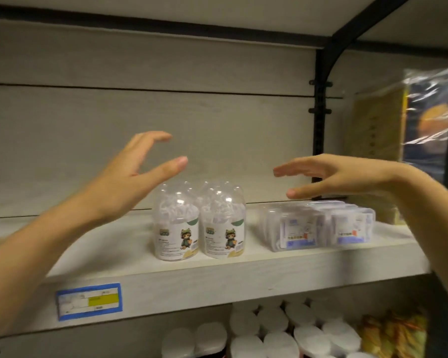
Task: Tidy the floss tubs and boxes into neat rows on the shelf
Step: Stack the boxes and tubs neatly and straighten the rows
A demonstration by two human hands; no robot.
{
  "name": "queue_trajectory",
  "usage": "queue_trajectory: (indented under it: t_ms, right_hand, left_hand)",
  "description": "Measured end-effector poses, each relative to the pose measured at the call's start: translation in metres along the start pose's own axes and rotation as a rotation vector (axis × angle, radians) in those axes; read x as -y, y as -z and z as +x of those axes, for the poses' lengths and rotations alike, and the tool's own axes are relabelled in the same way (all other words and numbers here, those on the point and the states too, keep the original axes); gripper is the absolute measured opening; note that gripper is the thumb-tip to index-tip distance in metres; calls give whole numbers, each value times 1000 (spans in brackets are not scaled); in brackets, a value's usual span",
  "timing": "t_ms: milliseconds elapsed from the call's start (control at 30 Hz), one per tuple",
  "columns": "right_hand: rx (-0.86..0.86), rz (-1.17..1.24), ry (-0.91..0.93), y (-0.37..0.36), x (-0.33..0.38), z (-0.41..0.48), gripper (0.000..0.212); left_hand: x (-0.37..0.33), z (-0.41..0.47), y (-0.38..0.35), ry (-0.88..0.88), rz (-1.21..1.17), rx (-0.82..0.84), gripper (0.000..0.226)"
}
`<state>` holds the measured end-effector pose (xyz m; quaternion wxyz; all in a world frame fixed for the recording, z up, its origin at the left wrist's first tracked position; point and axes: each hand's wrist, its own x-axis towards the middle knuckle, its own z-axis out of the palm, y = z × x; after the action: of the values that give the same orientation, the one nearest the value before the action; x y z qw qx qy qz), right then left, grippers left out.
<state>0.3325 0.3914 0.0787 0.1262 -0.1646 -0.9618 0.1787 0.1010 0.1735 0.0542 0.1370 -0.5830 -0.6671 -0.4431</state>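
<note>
Clear domed floss tubs (199, 223) with a cartoon label stand side by side in the middle of the pale wooden shelf (217, 280), more of them behind the front two. To their right lie flat clear floss boxes (321, 226) in a row with blue and white labels. My left hand (130, 177) hovers above and left of the tubs, fingers spread and holding nothing. My right hand (342, 177) hovers above the boxes, fingers stretched out flat toward the left, touching nothing.
A blue price tag (88, 301) is stuck on the shelf's front edge. A black metal bracket (321, 112) rises at the back right, with plastic-wrapped packs (424, 117) beyond it. White-lidded jars (282, 332) fill the shelf below.
</note>
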Motion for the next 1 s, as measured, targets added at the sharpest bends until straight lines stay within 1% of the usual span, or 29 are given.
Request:
queue_trajectory:
  t_ms: [33,67,100,133,200,267,300,367,433,500,533,633,700,800,933,1000]
  right_hand:
    - [8,-35,-34,2,-6,-7,66]
    - [22,-58,-74,2,-11,-14,67]
    - [36,-73,-113,1,-16,-18,69]
    - [50,-86,-143,-1,-21,-21,71]
    - [74,-111,-180,-4,-29,-22,71]
    - [105,-126,-198,-3,-34,-18,75]
    - [124,-140,-208,-2,-33,-14,78]
    - [176,-197,-219,3,-30,-2,86]
    - [255,-270,-214,10,-26,13,92]
    - [356,-318,-231,13,-21,27,93]
    - [404,-344,-235,14,-20,32,90]
    - [505,-422,-184,15,-21,43,79]
    - [519,-437,-157,15,-23,45,77]
    - [500,-438,-126,13,-27,44,75]
    - [464,-401,-70,10,-32,43,73]
    - [452,-380,-49,10,-33,44,73]
  left_hand:
    - [-14,0,-4,-84,30,-32,68]
    - [-29,2,-10,-147,63,2,56]
    - [-44,4,-18,-186,105,77,50]
    - [-57,7,-28,-208,171,171,50]
    - [-76,19,-49,-259,378,343,63]
    - [-89,35,-70,-285,584,470,74]
    - [-93,44,-79,-276,642,523,79]
    - [-101,64,-93,-187,724,650,91]
    - [-105,83,-105,-25,746,807,99]
    - [-105,96,-113,124,721,923,96]
    - [-103,99,-117,164,713,956,90]
    - [-93,102,-122,184,655,1025,60]
    - [-86,100,-122,189,613,1059,52]
    - [-82,96,-120,228,599,1037,52]
    - [-81,93,-119,259,628,972,65]
    - [-81,95,-117,253,676,954,66]
